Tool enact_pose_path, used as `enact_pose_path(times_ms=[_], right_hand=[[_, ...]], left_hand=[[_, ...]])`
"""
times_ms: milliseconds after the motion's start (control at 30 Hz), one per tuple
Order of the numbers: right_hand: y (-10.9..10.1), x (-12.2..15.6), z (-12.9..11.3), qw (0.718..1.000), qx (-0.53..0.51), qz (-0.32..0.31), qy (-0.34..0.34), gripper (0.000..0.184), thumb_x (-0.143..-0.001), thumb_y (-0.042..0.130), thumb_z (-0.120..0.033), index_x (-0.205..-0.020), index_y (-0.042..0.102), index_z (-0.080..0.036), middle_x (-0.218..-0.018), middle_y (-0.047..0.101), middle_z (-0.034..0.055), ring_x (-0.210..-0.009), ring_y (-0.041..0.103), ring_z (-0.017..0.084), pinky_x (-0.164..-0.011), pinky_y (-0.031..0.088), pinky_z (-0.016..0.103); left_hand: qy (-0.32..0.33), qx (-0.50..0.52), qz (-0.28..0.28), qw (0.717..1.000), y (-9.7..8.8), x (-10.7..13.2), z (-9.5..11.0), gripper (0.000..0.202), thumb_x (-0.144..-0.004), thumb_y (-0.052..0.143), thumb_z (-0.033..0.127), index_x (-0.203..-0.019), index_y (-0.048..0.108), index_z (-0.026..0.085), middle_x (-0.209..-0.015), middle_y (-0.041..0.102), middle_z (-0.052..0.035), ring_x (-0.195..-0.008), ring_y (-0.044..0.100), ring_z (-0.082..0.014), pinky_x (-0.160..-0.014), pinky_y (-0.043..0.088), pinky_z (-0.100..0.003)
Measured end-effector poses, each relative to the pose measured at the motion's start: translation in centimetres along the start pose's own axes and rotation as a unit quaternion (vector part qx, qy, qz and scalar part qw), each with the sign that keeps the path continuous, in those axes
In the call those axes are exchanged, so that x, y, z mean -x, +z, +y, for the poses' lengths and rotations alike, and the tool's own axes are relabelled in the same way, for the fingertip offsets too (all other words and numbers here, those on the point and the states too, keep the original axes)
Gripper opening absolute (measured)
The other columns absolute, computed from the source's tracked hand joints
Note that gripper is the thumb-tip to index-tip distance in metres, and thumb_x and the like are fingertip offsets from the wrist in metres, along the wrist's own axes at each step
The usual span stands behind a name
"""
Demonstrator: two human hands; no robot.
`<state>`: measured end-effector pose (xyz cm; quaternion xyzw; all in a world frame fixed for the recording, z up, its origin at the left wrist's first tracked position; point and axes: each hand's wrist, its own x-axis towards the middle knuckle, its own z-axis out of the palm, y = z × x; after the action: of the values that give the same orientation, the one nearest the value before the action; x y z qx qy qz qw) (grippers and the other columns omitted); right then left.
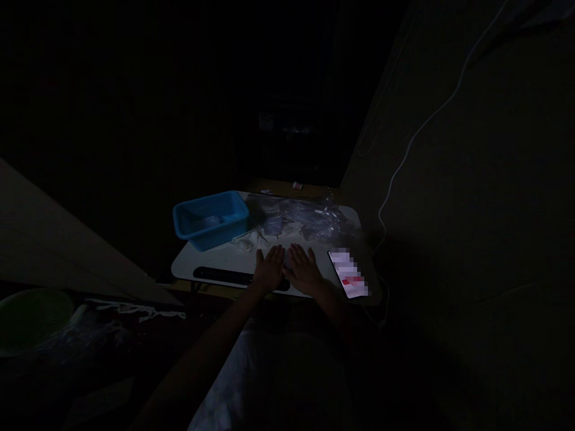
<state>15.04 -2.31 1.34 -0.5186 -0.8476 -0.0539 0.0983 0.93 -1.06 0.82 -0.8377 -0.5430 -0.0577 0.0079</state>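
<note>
In dim light, my left hand point(270, 269) lies flat with its fingers stretched out on the white table point(215, 258). Close beside it, my right hand point(303, 270) is also flat with fingers spread, its fingertips angled toward the left hand. A small pale patch shows between the two hands, too dark to name. Just past the fingertips are crumpled whitish pieces point(250, 240), perhaps cloth or paper, and clear plastic bags point(314, 215). A phone point(348, 272) with a lit screen rests to the right of my right hand.
A blue plastic basin point(215, 236) stands at the table's back left. A white cable point(406, 149) hangs down the right wall to the table's right side. Behind the table lies a small red and white item point(297, 186). A green round basket point(33, 320) is low at left.
</note>
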Motion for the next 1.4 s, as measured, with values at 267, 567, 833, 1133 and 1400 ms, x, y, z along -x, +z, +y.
enact_pose_path(times_ms=[267,567,833,1133,1400], right_hand=[[0.46,-0.24,-0.07,1.000,0.009,-0.025,-0.017,0.056,-0.088,0.017,-0.045,-0.131,0.029,-0.011,-0.138,0.026,0.0110,-0.130,0.015,0.021,-0.103,0.007,0.046],[0.68,-0.20,-0.04,1.000,0.012,-0.010,-0.017,0.055,-0.088,0.019,-0.045,-0.131,0.030,-0.011,-0.137,0.029,0.0114,-0.128,0.019,0.021,-0.102,0.010,0.047],[0.64,-0.22,-0.07,1.000,0.005,-0.012,-0.015,0.056,-0.088,0.018,-0.045,-0.130,0.031,-0.011,-0.137,0.029,0.0114,-0.128,0.020,0.021,-0.102,0.012,0.046],[0.80,-0.25,0.00,1.000,0.013,-0.019,-0.012,0.056,-0.088,0.018,-0.045,-0.131,0.029,-0.011,-0.138,0.027,0.0114,-0.128,0.020,0.021,-0.102,0.010,0.046],[0.62,-0.17,-0.15,1.000,0.007,-0.028,-0.007,0.055,-0.088,0.018,-0.045,-0.131,0.029,-0.012,-0.138,0.026,0.0105,-0.129,0.017,0.020,-0.103,0.010,0.047]], left_hand=[[-0.003,-0.004,-0.012,1.000,-0.32,0.12,0.06,0.050,-0.083,0.027,0.022,-0.133,0.027,0.016,-0.140,0.023,-0.0091,-0.128,0.019,-0.0236,-0.099,0.013,-0.056],[0.004,0.000,0.008,1.000,0.24,0.13,-0.09,0.051,-0.082,0.025,0.022,-0.132,0.026,0.012,-0.140,0.023,-0.0102,-0.128,0.020,-0.0242,-0.098,0.013,-0.058],[0.003,-0.001,-0.004,1.000,0.15,0.13,-0.12,0.052,-0.081,0.027,0.022,-0.133,0.025,0.015,-0.140,0.022,-0.0092,-0.128,0.019,-0.0249,-0.097,0.013,-0.058],[0.002,0.001,0.000,1.000,0.07,0.10,0.01,0.051,-0.083,0.025,0.024,-0.133,0.026,0.013,-0.140,0.022,-0.0093,-0.128,0.019,-0.0238,-0.098,0.014,-0.057],[0.003,0.001,0.006,1.000,0.37,0.11,-0.10,0.051,-0.083,0.026,0.022,-0.133,0.026,0.016,-0.140,0.024,-0.0095,-0.128,0.020,-0.0251,-0.098,0.013,-0.056]])
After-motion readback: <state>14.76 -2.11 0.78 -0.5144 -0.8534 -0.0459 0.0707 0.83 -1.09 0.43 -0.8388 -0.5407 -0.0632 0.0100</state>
